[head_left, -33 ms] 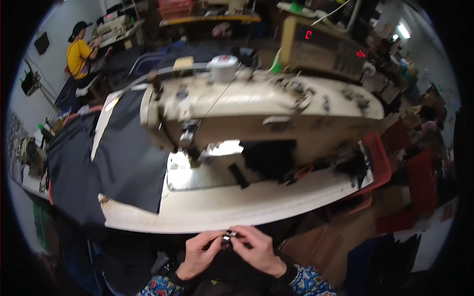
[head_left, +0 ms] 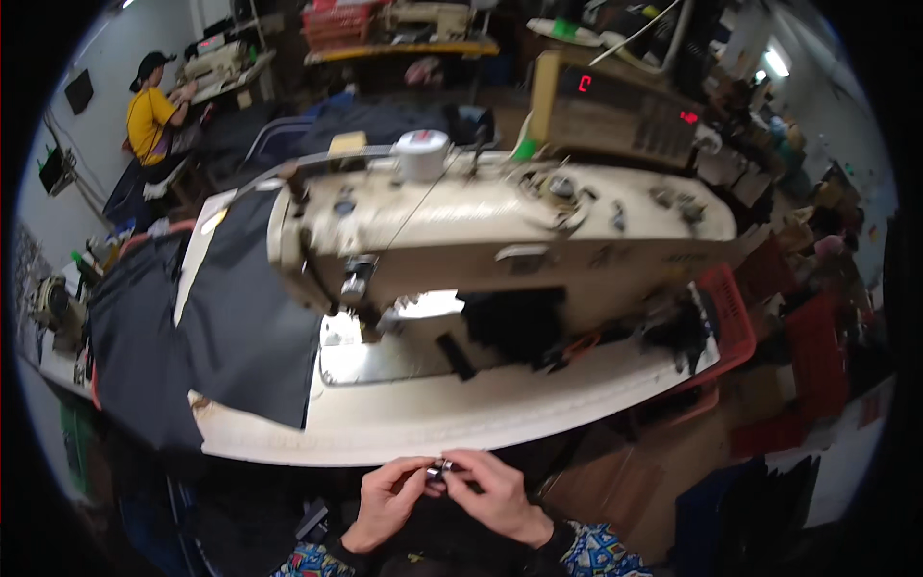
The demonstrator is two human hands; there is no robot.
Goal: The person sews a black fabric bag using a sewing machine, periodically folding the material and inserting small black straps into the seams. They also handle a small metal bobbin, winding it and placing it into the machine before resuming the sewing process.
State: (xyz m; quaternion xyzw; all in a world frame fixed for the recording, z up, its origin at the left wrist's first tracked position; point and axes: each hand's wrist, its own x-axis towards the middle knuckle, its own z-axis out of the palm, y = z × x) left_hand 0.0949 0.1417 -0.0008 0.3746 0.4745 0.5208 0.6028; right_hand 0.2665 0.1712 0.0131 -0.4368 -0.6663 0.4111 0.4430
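Small and shiny, a metal bobbin case point(head_left: 439, 471) sits between my fingertips, just off the near edge of the sewing table point(head_left: 385, 433). My left hand point(head_left: 387, 502) pinches it from the left, thumb and forefinger closed. From the other side my right hand point(head_left: 495, 498) grips it with bent fingers, which partly cover it. Beyond my hands stands a cream sewing machine point(head_left: 461, 226) with a thread running down across its arm. Dark grey fabric point(head_left: 250, 317) drapes over the table's left part, beside the needle area.
Under the machine arm lie black cloth pieces point(head_left: 514, 322) and a narrow black strip point(head_left: 456, 356). A red plastic basket point(head_left: 728, 317) adjoins the table's right end. A white thread spool point(head_left: 421, 156) stands behind the machine. At the far left, a person in a yellow shirt point(head_left: 151, 123) sits at another machine.
The view has shifted slightly, so the machine and table sit a little lower and further left. My fingers have moved a little around the bobbin case, which appears turned.
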